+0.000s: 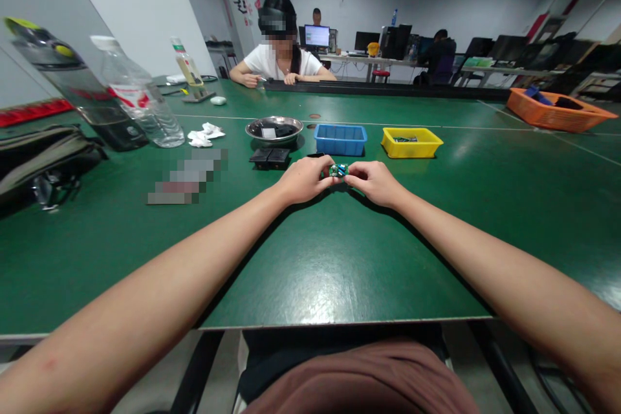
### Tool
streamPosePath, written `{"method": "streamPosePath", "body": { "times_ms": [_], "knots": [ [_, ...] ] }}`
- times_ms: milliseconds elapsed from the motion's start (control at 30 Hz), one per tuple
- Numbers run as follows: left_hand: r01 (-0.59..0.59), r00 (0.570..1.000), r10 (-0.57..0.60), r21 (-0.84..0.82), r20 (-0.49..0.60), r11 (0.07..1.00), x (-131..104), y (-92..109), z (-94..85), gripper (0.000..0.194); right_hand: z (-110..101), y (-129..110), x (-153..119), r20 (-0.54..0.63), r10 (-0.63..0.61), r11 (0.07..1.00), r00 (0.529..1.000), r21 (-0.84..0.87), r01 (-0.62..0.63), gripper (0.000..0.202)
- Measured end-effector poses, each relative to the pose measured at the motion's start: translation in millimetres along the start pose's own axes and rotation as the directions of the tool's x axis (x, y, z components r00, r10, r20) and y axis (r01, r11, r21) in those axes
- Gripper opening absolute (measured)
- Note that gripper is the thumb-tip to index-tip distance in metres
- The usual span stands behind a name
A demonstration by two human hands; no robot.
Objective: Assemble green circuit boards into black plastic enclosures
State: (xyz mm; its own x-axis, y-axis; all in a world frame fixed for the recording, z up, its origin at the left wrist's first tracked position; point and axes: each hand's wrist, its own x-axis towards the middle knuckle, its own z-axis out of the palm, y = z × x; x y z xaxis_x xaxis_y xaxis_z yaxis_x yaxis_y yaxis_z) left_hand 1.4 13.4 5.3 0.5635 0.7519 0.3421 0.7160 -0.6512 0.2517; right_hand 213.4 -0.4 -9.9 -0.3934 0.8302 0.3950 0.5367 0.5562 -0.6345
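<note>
Between my two hands is a small green circuit board (339,171) with blue and silvery parts on it. My left hand (306,179) pinches its left side, while my right hand (373,181) grips the right edge with fingertips and thumb. Just beyond the board stands a blue bin (340,140). A yellow bin (411,143) with small parts inside is farther right. Black plastic pieces (270,158) lie left of my left hand, in front of a round metal bowl (274,132) holding dark pieces and a pale one.
The green table (330,259) carries bottles (140,94), a dark bag (43,155) and crumpled tissue (206,135) at left. An orange basket (557,110) stands at far right. A person (281,58) sits across the table, with others at desks behind.
</note>
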Motion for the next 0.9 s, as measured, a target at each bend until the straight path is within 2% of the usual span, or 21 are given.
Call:
{"method": "streamPosePath", "body": {
  "times_ms": [500, 900],
  "knots": [
    [-0.024, 0.999, 0.024, 0.020, 0.027, 0.999, -0.9, 1.8, -1.9, 0.026, 2.3, 6.5, 0.2, 0.010, -0.009, 0.998, 1.000, 0.063, 0.008, 0.023],
    [-0.002, 0.999, 0.003, -0.018, 0.037, 1.000, -1.2, 1.5, -1.2, 0.027, 2.5, 4.6, 0.7, 0.003, 0.011, 1.000, 1.000, 0.002, -0.011, 0.015]
  ]
}}
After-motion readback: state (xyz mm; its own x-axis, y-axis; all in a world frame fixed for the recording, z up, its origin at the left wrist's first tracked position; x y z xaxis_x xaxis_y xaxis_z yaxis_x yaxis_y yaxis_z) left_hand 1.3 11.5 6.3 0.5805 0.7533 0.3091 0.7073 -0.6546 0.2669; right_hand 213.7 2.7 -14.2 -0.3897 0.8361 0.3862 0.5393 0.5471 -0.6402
